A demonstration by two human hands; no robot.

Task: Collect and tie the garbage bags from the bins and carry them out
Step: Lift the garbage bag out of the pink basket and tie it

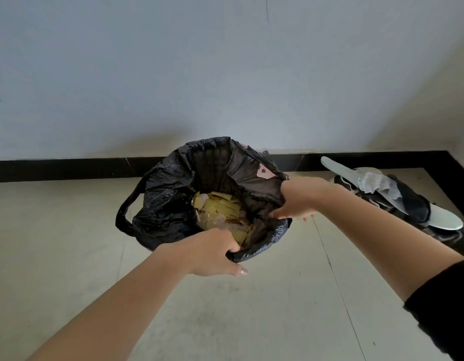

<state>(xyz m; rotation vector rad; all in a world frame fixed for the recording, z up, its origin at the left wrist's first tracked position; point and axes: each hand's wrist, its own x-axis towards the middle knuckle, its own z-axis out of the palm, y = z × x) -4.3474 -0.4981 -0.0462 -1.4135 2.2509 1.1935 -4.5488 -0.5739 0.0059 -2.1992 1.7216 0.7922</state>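
Two hands work the mouth of one black garbage bag, which sits against the wall at about 12 o'clock from the person, its body slumped toward 9 o'clock. The bin itself is hidden under the plastic; only a small pale patch shows at the far rim. The left hand is clenched over the near edge at 6 o'clock, fingers curled inside the rim and thumb outside. The right hand grasps a fold of the bag's edge at 3 o'clock, fingers closed on the film.

Inside lie yellowish scraps, loose and heaped close to the left hand's grip. A free handle loop hangs out at 9 o'clock, held by neither hand.

Risks, as I judge them: the far rim looks still hooked over the bin, so a sharp upward pull could stretch or tear the thin film. Lifting by only two points may let the slack side sag and spill scraps onto the floor. The loose loop could be missed when tying, leaving the mouth gaping. At 3 o'clock, well apart from the bag, a dark pile with pale slippers could trip a carrying step.
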